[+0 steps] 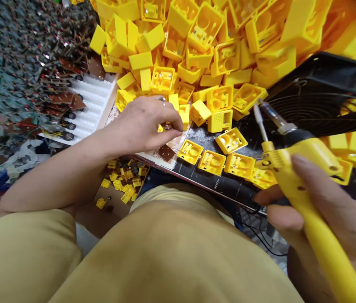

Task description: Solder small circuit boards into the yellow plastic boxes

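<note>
Currently, the right hand [332, 198], at 4 o'clock, clamps its fingers around the grip of the yellow iron [298, 193]. The metal nose of the iron points toward 11 o'clock, close to the edge of the pile [193, 46]; contact there cannot be confirmed. The left hand [146, 118] lies at 10 o'clock from centre, thumb and forefinger close together at the tips; whether they pinch anything cannot be told.

Handling: the iron is judged light and rigid, with a nose probably hot. Hold it by the plastic grip only, well behind the metal. The shells [212, 162] appear to be light, stiff, smooth plastic, apt to slide on the mat [216, 182]; take each by its outer walls. The brown board [167, 152], just below the left hand, looks thin and stiff, with joints likely to be fragile; hold it by the edges.

Count:
- Iron: one.
- Shells in the row running from centre toward 4 o'clock: four, the last partly behind the iron.
- Loose shell [231, 141] just above the row: one.
- Board beside the left hand: one.
- Fan [320, 92], at 2 o'clock: one.
- Pile at 12 o'clock: many, overlapping, not countable.
- Heap [39, 54] of dark parts at 10 o'clock: not countable.
</note>
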